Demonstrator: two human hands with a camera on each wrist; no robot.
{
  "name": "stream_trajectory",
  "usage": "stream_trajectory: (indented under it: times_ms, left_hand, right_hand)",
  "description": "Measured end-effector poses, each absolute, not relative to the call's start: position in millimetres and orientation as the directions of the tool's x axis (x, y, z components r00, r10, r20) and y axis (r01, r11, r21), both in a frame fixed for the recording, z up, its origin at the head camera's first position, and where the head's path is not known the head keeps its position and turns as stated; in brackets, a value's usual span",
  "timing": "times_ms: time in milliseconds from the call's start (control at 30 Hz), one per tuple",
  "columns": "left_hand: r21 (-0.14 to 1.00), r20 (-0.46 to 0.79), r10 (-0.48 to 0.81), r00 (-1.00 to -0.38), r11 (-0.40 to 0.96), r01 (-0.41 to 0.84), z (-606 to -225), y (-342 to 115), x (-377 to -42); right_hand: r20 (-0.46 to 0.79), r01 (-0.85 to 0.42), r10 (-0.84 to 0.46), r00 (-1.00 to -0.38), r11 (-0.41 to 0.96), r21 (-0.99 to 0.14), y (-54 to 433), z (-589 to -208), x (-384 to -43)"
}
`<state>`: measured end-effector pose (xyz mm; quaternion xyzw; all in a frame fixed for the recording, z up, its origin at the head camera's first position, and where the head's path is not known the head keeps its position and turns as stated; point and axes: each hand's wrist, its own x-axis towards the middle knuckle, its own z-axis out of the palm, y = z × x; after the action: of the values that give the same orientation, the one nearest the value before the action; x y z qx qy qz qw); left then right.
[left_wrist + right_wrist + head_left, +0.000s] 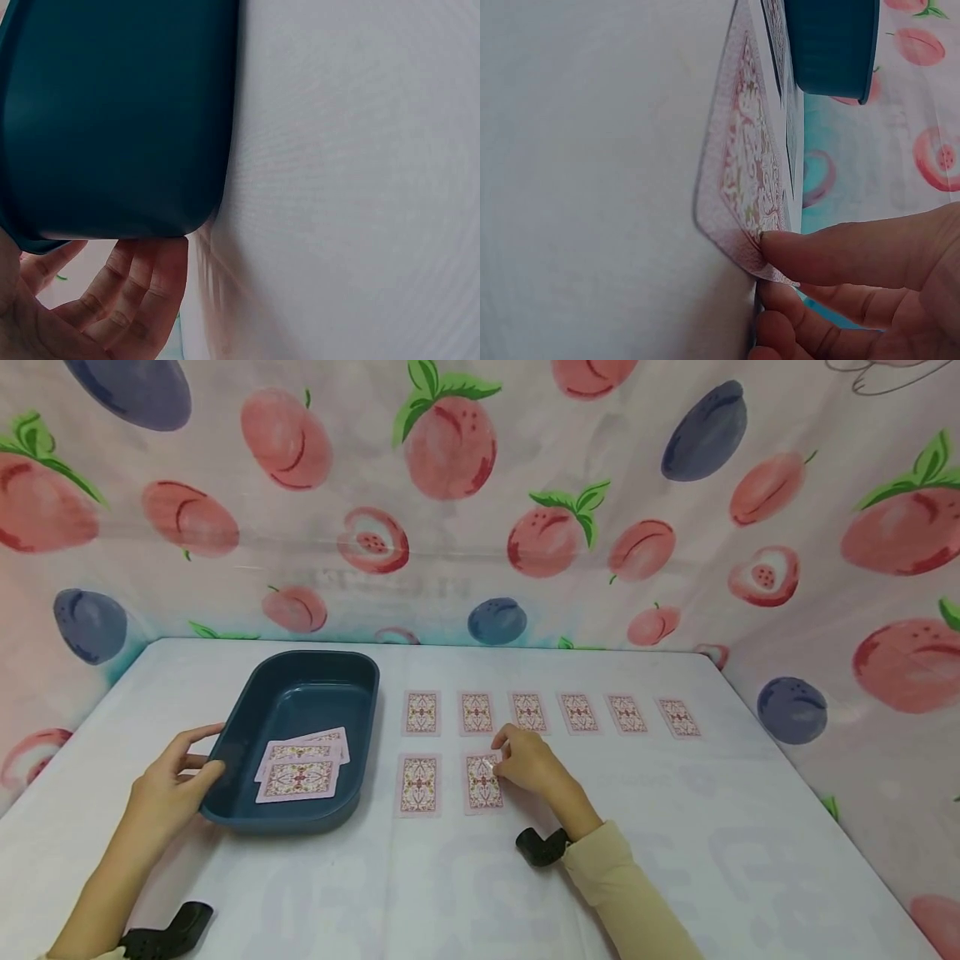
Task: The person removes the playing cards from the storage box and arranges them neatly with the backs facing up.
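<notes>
A dark blue rectangular tray (315, 820) stands at the left of the table with several patterned playing cards (300, 778) lying in it. My left hand (167, 789) holds the tray's left side, thumb at the rim; in the left wrist view its fingers (161, 289) press the outer wall. Right of the tray, my right hand (534, 766) pinches a playing card (482, 783) by its right edge, its patterned back up. The right wrist view has the thumb (840, 251) on top of that card (746, 165) and fingertips at its edge, partly hidden.
Several playing cards lie back up in a far row, from one at its left end (422, 713) to one at its right end (679, 718). Another card (418, 785) lies between tray and right hand. A fruit-print curtain (450, 585) borders the white table (712, 860).
</notes>
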<state>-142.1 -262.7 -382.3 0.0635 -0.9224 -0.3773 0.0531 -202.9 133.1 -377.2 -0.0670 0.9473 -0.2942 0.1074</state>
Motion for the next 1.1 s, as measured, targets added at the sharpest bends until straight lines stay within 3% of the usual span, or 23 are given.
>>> stream_trajectory:
  times_ms: [1100]
  left_hand:
    - [0.701, 0.053, -0.155, -0.986, 0.709, -0.074, -380.8, -262.0, -142.3]
  right_hand:
    - [-0.227, -0.023, -0.182, -0.957, 0.825, -0.565, 133.2, -374.0, -202.1]
